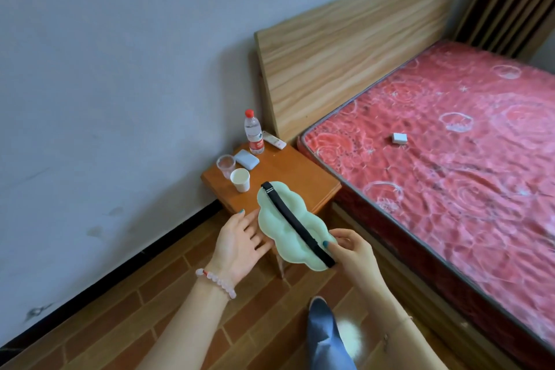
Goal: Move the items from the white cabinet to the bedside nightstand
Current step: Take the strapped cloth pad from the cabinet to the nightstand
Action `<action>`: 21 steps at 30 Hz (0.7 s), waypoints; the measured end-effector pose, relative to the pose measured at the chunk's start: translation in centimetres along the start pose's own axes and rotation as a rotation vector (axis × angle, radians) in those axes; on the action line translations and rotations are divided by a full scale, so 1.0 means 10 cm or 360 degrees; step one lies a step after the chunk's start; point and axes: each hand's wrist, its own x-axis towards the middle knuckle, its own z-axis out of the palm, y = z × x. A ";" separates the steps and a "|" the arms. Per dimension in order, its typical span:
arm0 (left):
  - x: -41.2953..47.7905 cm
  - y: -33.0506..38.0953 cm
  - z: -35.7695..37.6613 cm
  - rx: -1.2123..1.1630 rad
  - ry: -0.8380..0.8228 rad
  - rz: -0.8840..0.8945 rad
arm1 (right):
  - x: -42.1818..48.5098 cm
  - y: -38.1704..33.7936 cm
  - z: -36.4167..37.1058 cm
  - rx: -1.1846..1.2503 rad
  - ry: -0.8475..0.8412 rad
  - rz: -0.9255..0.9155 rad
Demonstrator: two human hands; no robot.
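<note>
Green and cloud-shaped, the mask [279, 219] is held over the nightstand's [300, 171] near edge. Our right hand [351, 249] pinches its near end by the black strap [297, 225], and our left hand [237, 240] lies open, fingers straight against its left side. At the far left stand a bottle [253, 132], a clear cup [225, 165] and a paper cup [240, 179].
</note>
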 end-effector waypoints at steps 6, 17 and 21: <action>0.76 0.09 0.19 -0.0032 0.0180 -0.0046 | 0.93 -0.09 -0.04 -0.0155 -0.0180 0.0163; 1.85 0.33 -0.23 -0.0175 0.0414 -0.0148 | 2.14 -0.04 0.47 -0.0406 -0.0316 0.0326; 2.20 0.54 -0.46 -0.0009 0.0442 -0.0133 | 2.53 0.05 0.77 -0.0390 -0.0296 0.0397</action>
